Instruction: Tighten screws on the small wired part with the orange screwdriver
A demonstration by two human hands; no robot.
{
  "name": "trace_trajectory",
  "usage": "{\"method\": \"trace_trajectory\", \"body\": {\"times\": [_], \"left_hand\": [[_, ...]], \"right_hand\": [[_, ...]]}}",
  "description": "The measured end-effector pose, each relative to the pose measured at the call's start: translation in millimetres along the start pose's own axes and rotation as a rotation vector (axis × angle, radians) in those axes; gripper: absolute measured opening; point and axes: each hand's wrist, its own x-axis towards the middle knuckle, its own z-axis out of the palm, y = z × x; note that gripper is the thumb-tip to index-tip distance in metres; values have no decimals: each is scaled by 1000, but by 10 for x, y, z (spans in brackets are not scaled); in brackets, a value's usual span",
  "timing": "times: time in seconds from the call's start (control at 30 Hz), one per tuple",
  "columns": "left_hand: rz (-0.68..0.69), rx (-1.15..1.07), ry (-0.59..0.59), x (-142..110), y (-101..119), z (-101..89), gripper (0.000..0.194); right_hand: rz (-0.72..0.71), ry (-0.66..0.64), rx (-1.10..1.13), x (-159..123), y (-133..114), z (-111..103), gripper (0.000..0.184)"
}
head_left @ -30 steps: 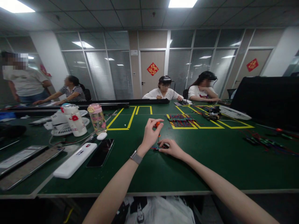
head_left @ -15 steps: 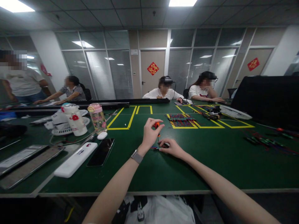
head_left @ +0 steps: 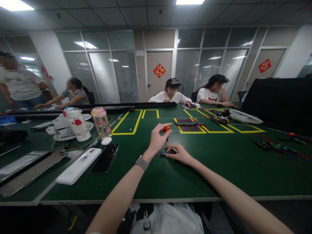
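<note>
My left hand is closed around the orange handle of a screwdriver, which stands nearly upright. Its thin shaft points down at a small circuit board with red and blue wires lying on the green table. Low on the table, my right hand pinches the board at its right end, with a dark part showing between the fingers. My fingers partly hide the board, and the exact spot where the screwdriver tip meets it is too small to tell.
Bundles of wired boards lie within yellow tape beyond my hands, and more at the right. On the left are a phone, a white power bank, a pink-lidded bottle and a white bottle. Several people sit or stand across.
The screwdriver handle has shifted slightly to the right and stands more upright, with the fingers of my left hand rolled a little around it. My right hand stays at the board.
</note>
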Motion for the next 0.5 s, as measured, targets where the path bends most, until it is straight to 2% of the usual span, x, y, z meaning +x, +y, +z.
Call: {"method": "trace_trajectory", "body": {"times": [0.17, 0.37, 0.43, 0.5], "left_hand": [[20, 142, 42, -8, 21, -20, 25], [-74, -161, -97, 25, -11, 6, 31], [-105, -207, -93, 30, -16, 14, 28], [-79, -141, -48, 25, -16, 10, 24]], "right_hand": [[-6, -4, -7, 3, -17, -7, 9], [-16, -2, -19, -4, -37, -18, 9], [-12, -8, -17, -6, -37, -20, 10], [-9, -11, -16, -5, -37, -20, 10]]}}
